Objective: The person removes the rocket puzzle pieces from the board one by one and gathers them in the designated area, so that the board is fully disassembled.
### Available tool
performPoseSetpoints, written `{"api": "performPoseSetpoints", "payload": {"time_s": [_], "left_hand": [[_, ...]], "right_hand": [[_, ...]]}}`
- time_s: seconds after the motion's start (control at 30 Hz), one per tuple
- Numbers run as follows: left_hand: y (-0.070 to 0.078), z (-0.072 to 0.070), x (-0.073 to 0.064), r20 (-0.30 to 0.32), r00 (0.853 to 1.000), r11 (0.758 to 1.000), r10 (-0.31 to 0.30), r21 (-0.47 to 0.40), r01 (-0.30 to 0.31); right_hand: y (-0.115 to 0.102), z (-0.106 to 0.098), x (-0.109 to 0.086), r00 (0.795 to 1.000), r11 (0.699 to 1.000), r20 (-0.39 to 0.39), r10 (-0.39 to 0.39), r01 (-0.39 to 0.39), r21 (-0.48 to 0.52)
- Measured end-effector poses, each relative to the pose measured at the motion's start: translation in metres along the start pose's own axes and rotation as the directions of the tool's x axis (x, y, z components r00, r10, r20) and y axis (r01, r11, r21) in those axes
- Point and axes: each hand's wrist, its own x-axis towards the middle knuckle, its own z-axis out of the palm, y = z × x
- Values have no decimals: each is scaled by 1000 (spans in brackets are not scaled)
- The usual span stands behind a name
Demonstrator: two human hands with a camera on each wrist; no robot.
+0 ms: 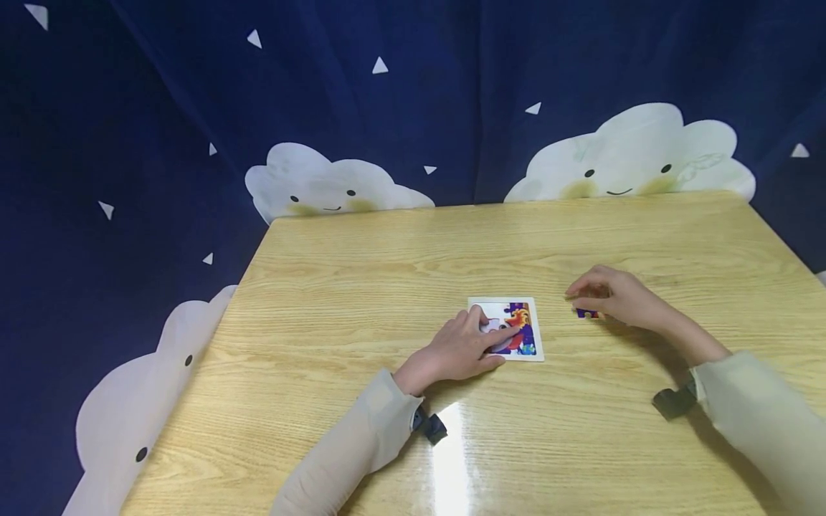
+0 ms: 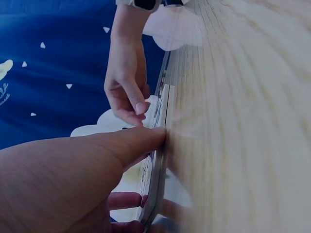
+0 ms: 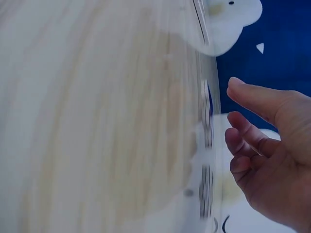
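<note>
A small square jigsaw puzzle with a white frame lies flat on the table, its picture in red, orange and purple. My left hand grips its near left corner, thumb along the near edge and index finger stretched over the picture. In the left wrist view, the left thumb presses against the frame's side. To the right, my right hand hovers over a purple and orange puzzle piece, partly hidden below the fingers. The right wrist view shows that thumb and fingers apart, nothing between them.
Both hands are over a light wood-grain table. Behind it hangs a dark blue curtain with white clouds and triangles. Thin loose pieces show edge-on on the tabletop in the right wrist view.
</note>
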Motion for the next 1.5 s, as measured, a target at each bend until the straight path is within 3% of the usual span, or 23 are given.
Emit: {"api": "performPoseSetpoints", "payload": {"time_s": [0.2,0.47,0.77,1.2,1.5], "left_hand": [[-1,2,1,14,1000,1000,-6,-7,6],[-1,1,1,21,1000,1000,-3,-1,3],[-1,1,1,11,1000,1000,12,5,-13],[-1,-1,1,26,1000,1000,3,18,-4],[-3,1,2,12,1000,1000,3,29,-4]], "right_hand": [[-13,14,15,998,999,49,-32,30,35],[-25,33,31,988,989,80,-133,128,71],[-38,43,44,977,985,133,-167,159,67],[-45,45,53,965,988,214,-150,138,69],[-52,46,56,960,994,262,-95,75,85]]}}
